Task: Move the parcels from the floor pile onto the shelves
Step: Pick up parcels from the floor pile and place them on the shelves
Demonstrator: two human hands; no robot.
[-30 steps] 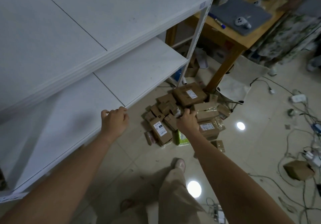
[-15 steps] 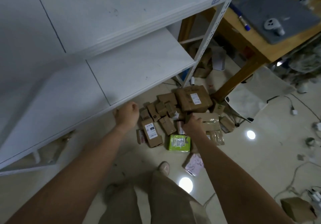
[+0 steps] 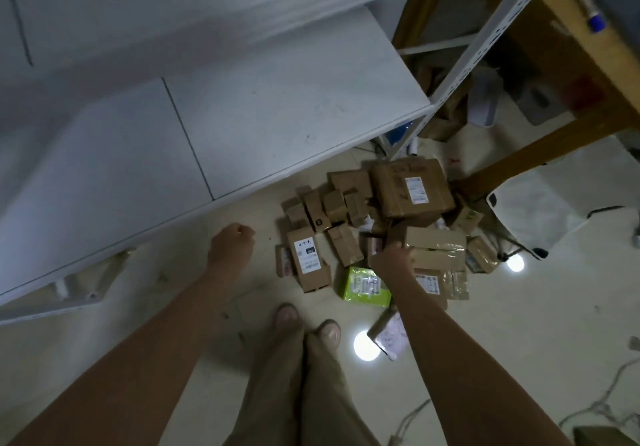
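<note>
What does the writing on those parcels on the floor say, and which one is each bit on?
No text is legible here.
Large brown box: white shipping label, too blurred.
Small upright box: label with handwriting, too blurred.
Green packet: label print too small.
Long brown box gripped by the right hand: no readable text.

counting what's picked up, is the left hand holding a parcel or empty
Empty: the left hand is a curled fist over bare floor, beside the parcel pile, holding nothing.
</note>
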